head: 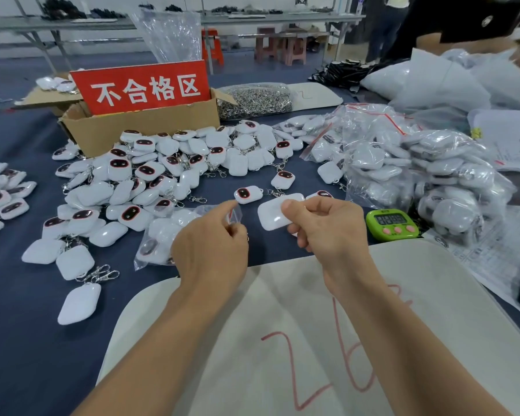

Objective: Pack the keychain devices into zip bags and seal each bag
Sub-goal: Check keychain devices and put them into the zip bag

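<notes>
Table (pixel 27 340) is a big dark-blue-covered thing and most of it is stock, so progress is easy to eyeball. There's a heap of bagged devices (pixel 403 169) piled up at 2 o'clock, a loose pile of keychain devices (pixel 162 166) sprawling from 10 to 12, and a smaller loose bunch (pixel 3 199) at 9. I'd call it roughly mid-job, with lots sealed and lots to go, but no way I'm counting either heap. Down at 6 o'clock a white mat (pixel 267 310) with a red number scrawled on it sits under both forearms, and that's the one bare patch to work over. A cardboard box (pixel 138 127) with a red sign (pixel 144 88) is at 11 behind the loose pile, and a green timer (pixel 392 225) sits at 3, just beside the right hand (pixel 327 226). That hand has thumb and fingers curled round one white keychain device (pixel 270 216), plain face showing, held just past the mat's far edge. The left hand (pixel 210 244) is pinching a clear zip bag (pixel 236 212) at its fingertips, and I can't tell if the mouth is open yet. Device and bag are near each other but apart, so this one isn't in. Room is tight, with a filled bag (pixel 156 235) just beside the left hand at 9 and a stray device (pixel 248 195) at 12 just beyond the fingertips. The clean way out looks like back toward 6.
</notes>
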`<state>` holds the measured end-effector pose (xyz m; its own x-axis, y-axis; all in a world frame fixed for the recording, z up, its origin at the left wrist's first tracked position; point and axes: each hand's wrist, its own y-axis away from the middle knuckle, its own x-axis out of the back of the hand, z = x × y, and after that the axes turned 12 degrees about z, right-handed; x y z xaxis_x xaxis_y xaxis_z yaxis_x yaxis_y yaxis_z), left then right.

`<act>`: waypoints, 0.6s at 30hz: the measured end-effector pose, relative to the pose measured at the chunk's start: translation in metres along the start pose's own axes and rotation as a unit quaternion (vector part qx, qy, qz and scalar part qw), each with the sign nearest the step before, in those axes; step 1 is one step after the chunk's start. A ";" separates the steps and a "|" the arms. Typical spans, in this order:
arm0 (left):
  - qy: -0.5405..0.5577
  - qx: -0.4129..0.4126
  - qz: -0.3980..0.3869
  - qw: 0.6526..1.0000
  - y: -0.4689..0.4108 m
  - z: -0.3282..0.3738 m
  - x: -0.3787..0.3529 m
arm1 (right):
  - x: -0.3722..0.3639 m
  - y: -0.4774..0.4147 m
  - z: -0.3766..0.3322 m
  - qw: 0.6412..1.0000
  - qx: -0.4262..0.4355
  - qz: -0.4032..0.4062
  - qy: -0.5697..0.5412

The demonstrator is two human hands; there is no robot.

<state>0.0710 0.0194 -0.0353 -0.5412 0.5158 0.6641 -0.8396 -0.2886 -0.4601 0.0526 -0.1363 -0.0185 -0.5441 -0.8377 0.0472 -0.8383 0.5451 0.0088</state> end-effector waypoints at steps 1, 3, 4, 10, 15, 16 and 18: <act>0.054 -0.021 0.013 0.998 0.001 0.000 0.002 | -0.001 -0.001 0.001 1.000 0.005 0.012 0.006; 0.143 -0.074 0.025 0.987 0.005 0.002 0.005 | -0.003 0.000 0.002 1.000 0.020 0.015 0.016; 0.168 -0.104 0.027 0.980 0.006 0.004 0.006 | -0.005 0.001 0.002 0.999 0.031 0.006 0.024; 0.255 -0.172 0.035 0.951 0.007 0.005 0.009 | -0.016 0.017 0.004 0.962 0.194 -0.137 0.132; 0.293 -0.099 0.061 0.949 0.002 0.000 0.011 | -0.014 0.012 0.003 0.967 0.196 -0.120 0.109; 0.300 -0.076 0.076 0.948 0.000 -0.001 0.011 | -0.012 0.010 0.002 0.977 0.184 -0.079 0.079; 0.320 -0.029 0.098 0.942 -0.006 -0.005 0.012 | -0.005 0.002 0.000 0.987 0.152 -0.003 0.052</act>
<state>0.0696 0.0313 -0.0281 -0.5312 0.8435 0.0797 -0.7129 -0.3942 -0.5799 0.0534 -0.1307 -0.0189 -0.5459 -0.8243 0.1502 -0.8213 0.4911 -0.2902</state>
